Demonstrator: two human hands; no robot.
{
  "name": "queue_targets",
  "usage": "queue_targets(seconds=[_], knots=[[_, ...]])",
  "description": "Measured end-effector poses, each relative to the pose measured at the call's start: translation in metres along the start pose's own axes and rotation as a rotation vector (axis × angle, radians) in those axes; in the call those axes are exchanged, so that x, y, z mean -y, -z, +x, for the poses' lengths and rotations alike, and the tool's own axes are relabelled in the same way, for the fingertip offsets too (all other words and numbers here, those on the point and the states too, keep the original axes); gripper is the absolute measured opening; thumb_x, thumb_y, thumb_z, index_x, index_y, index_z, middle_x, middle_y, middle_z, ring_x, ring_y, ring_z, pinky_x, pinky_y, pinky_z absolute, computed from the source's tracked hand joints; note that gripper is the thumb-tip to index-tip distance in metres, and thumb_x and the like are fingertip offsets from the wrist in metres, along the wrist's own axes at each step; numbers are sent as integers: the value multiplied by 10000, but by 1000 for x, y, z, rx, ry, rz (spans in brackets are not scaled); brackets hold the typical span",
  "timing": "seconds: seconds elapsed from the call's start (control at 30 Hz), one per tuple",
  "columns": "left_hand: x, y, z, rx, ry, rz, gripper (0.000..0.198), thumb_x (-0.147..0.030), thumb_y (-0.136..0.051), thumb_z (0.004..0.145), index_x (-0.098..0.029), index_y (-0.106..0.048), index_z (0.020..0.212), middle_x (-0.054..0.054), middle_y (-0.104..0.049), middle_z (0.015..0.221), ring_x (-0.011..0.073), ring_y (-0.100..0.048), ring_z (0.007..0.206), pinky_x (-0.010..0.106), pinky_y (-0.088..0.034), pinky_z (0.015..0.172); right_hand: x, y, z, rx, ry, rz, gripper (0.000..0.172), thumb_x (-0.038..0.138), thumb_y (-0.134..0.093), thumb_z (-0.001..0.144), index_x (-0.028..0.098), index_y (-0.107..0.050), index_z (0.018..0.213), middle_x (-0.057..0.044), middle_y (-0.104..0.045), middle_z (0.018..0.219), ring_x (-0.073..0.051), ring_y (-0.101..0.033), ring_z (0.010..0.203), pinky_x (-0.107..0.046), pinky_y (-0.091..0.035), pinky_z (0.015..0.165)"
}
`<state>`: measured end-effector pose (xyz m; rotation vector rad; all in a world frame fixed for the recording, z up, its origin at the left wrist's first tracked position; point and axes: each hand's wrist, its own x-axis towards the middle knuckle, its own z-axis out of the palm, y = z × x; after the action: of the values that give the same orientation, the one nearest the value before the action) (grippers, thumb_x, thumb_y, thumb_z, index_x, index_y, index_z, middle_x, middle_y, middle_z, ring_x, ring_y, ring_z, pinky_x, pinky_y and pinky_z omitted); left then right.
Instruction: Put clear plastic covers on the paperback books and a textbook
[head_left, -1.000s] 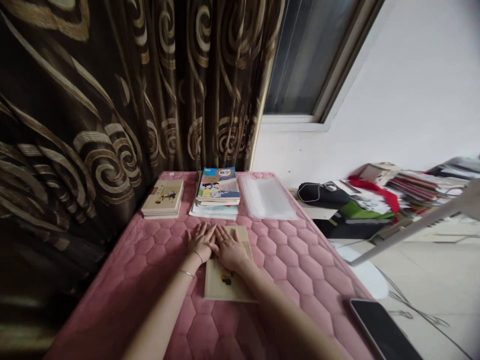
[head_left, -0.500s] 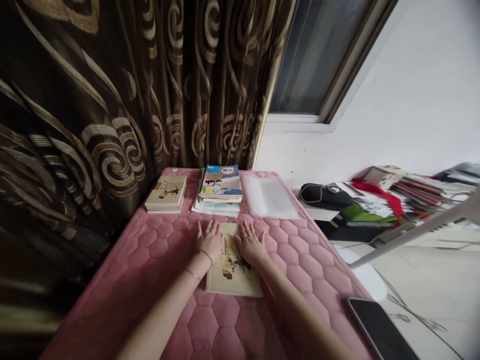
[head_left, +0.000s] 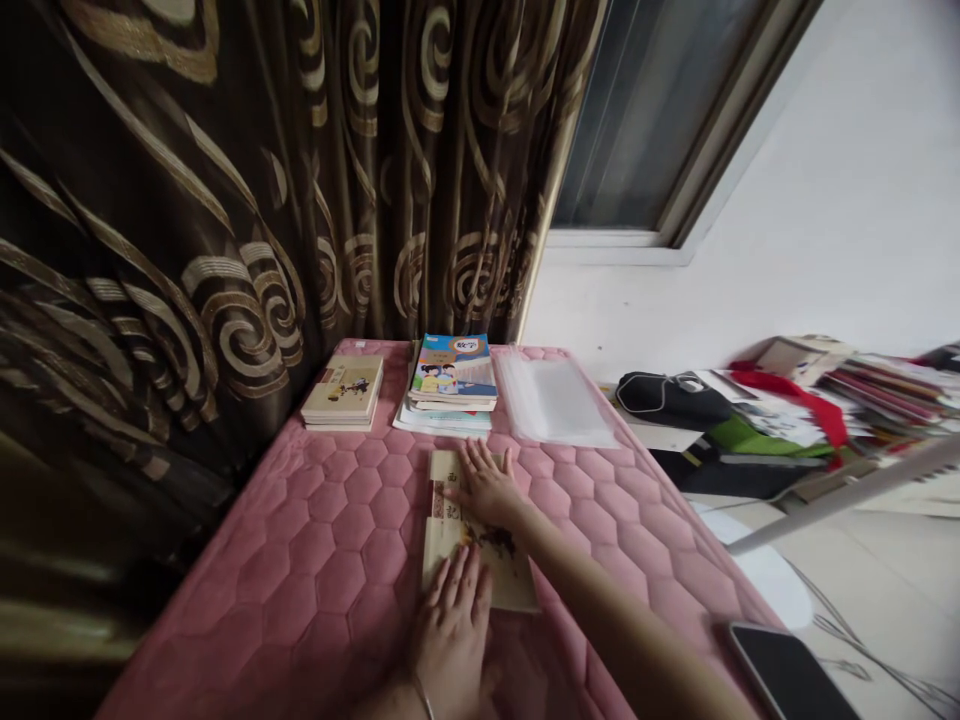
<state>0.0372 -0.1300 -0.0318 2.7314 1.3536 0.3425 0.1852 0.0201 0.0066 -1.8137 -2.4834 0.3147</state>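
Note:
A thin beige book (head_left: 459,528) with a picture on its cover lies flat on the pink quilted table cover (head_left: 337,540). My right hand (head_left: 488,485) rests flat on the book's far end, fingers spread. My left hand (head_left: 452,625) lies flat on the book's near end, fingers stretched out, with a thin bracelet at the wrist. Neither hand grips anything.
At the table's far edge lie a stack of beige books (head_left: 344,391), a stack topped by a colourful textbook (head_left: 452,376), and clear plastic sleeves (head_left: 553,399). A patterned brown curtain (head_left: 225,200) hangs behind. A dark phone (head_left: 793,675) lies at the right; a cluttered desk (head_left: 787,420) stands beyond.
My left hand has slid from the book's far-left edge back to its near end. My right hand stays on the far end. The view has shifted slightly.

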Motion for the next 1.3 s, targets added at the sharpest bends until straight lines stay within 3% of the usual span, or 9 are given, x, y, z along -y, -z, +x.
queue_targets(seconds=[0.17, 0.27, 0.4, 0.57, 0.83, 1.0, 1.1, 1.2, 1.3], knots=[[-7, -5, -2, -32, 40, 17, 925, -501, -565, 813, -163, -75, 1521, 107, -171, 1572, 332, -167, 1442, 506, -262, 1151, -5, 9, 47, -14, -180, 1, 792, 643, -165, 912, 132, -132, 1518, -129, -96, 1585, -327, 12, 1454, -672, 39, 1079], [-8, -10, -3, -62, 90, 29, 937, -517, -542, 822, -166, -27, 1521, 105, -170, 1575, 333, -167, 1442, 514, -275, 1143, 2, 13, 49, -75, -189, -14, 709, 555, -241, 941, 146, -164, 1516, -121, -138, 1582, -340, -60, 1449, -633, -14, 1109], [-2, -7, -4, -42, 1, 19, 916, -542, -517, 833, -155, -50, 1521, 119, -149, 1577, 329, -163, 1443, 496, -266, 1149, 19, 4, 15, -93, 22, -67, 646, 439, -324, 948, 188, -153, 1519, -93, -93, 1588, -318, -8, 1456, -617, 1, 1121], [2, -5, -3, -21, -22, 14, 880, -551, -515, 837, -130, -142, 1514, 150, -181, 1563, 329, -232, 1425, 479, -263, 1150, 25, -11, -18, 2, 262, 48, 648, 583, -248, 941, 282, -167, 1509, -21, -98, 1585, -299, -36, 1458, -629, -18, 1119], [-2, -2, -3, -69, -29, 76, 873, -513, -503, 849, -114, -105, 1515, 138, -134, 1579, 334, -132, 1448, 478, -209, 1162, 6, 9, 31, -62, -36, -43, 608, 517, -219, 968, 232, -198, 1505, -72, -101, 1580, -304, -56, 1456, -659, -41, 1101], [1, 0, -4, -53, -43, 42, 876, -515, -536, 842, -121, -134, 1512, 154, -147, 1573, 322, -178, 1440, 456, -205, 1158, 11, -10, -16, -64, 153, 8, 621, 508, -215, 970, 210, -159, 1512, -55, -98, 1577, -263, -15, 1460, -565, -50, 1151], [-1, 2, -3, -32, -39, -2, 882, -500, -573, 823, -130, -160, 1509, 158, -168, 1568, 329, -204, 1432, 469, -219, 1150, -2, -15, -49, 1, 276, 67, 606, 503, -197, 975, 237, -125, 1515, -29, -107, 1577, -218, -34, 1460, -508, -50, 1171], [-3, 6, -2, -37, -21, -56, 895, -436, -640, 779, -136, -200, 1499, 160, -174, 1570, 351, -193, 1432, 496, -252, 1136, -25, -12, -61, -21, 120, 99, 591, 452, -222, 978, 219, -153, 1517, -41, -108, 1578, -243, -20, 1458, -559, -29, 1156], [5, 12, 2, -120, 21, -179, 632, -320, -574, 829, -193, -380, 1417, 130, -331, 1523, 307, -332, 1382, 467, -340, 1099, -41, -11, -62, -117, -85, 219, 596, 394, -351, 940, 152, -297, 1482, -106, -189, 1566, -279, -95, 1452, -542, -147, 1154]])
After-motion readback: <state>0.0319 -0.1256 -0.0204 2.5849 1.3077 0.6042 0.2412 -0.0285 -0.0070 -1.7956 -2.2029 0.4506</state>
